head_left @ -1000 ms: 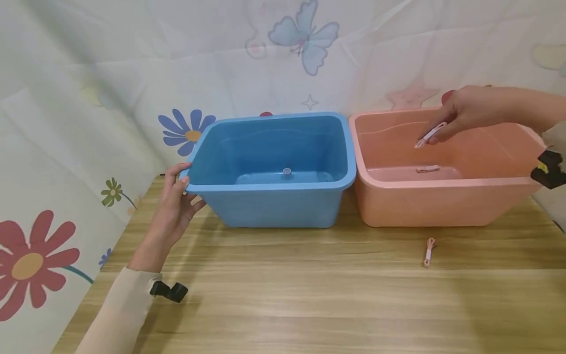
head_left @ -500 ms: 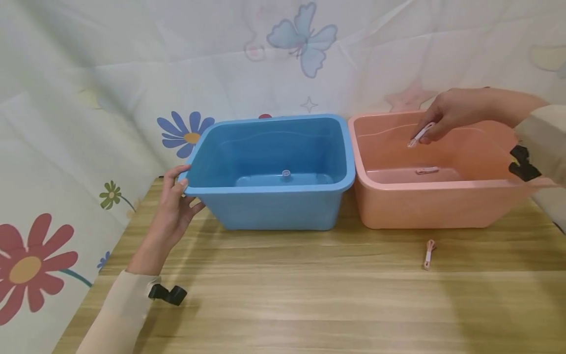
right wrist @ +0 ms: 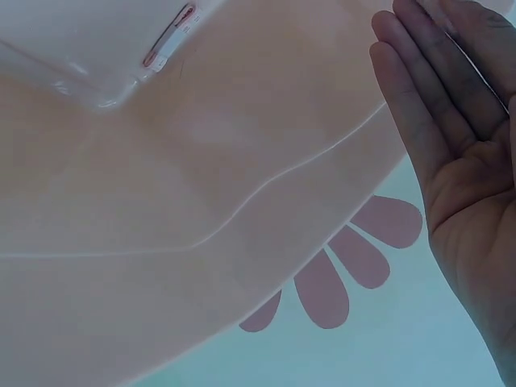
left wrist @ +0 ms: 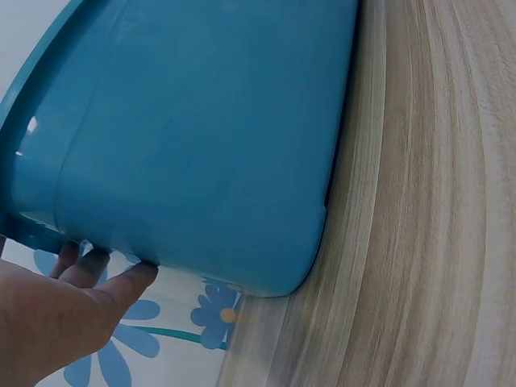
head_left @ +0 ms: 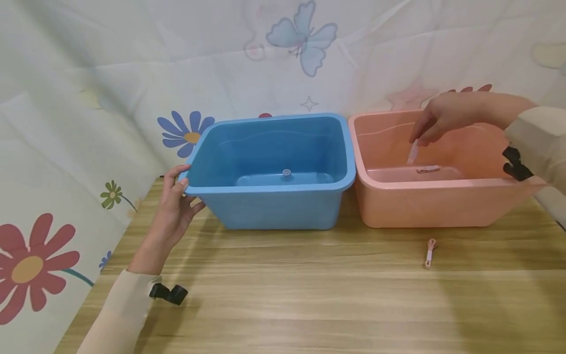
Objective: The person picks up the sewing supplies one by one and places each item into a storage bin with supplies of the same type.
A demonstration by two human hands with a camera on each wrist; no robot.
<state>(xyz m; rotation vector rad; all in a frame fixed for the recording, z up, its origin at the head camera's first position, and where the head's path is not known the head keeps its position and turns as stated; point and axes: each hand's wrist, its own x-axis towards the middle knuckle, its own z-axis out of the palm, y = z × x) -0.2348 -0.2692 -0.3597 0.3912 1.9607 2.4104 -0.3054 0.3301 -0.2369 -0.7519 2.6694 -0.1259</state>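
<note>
My left hand grips the left rim of the blue plastic tub; the left wrist view shows fingertips against its outer wall. Inside that tub lies a small whitish round piece. My right hand is over the pink plastic tub, fingers pointing down. Just below its fingertips is a blurred pale cord bundle, seemingly slipping free. Another cord bundle, pink with a white band, lies on the pink tub's floor. A third pink cord bundle lies on the table in front.
Both tubs stand side by side on the wood-grain table, almost touching at their rims. Behind and to the left hangs a white curtain printed with flowers and a butterfly.
My right hand has moved left and slightly down over the pink tub. The cord bundle has shifted from across its fingers to hanging below the fingertips. The left hand has stayed put.
</note>
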